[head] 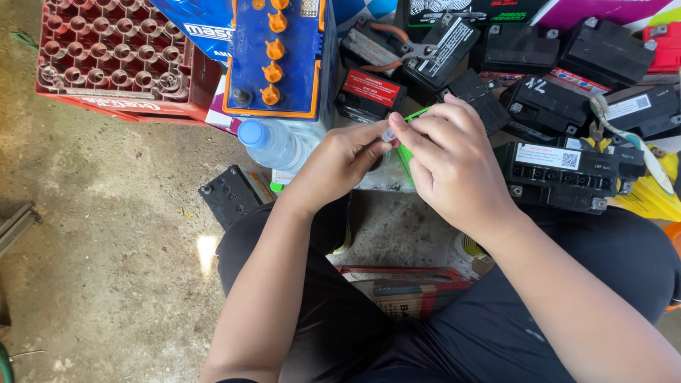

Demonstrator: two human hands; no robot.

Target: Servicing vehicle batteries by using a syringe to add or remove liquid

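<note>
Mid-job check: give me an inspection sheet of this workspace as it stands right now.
Surface: bare concrete floor, dusty and stained.
Job's things: small clear tube pinched between both hands, green strip beneath.
Clutter: black batteries piled at right, blue battery with orange caps, water bottle, red crate.
Grippers: left hand and right hand meet at the tube.
Cables: pale cord over the batteries.
Surroundings: cardboard box between the knees.

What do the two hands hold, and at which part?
Both hands, left and right, pinch a small clear tube by its ends between the fingertips; a green piece shows behind it.
</note>
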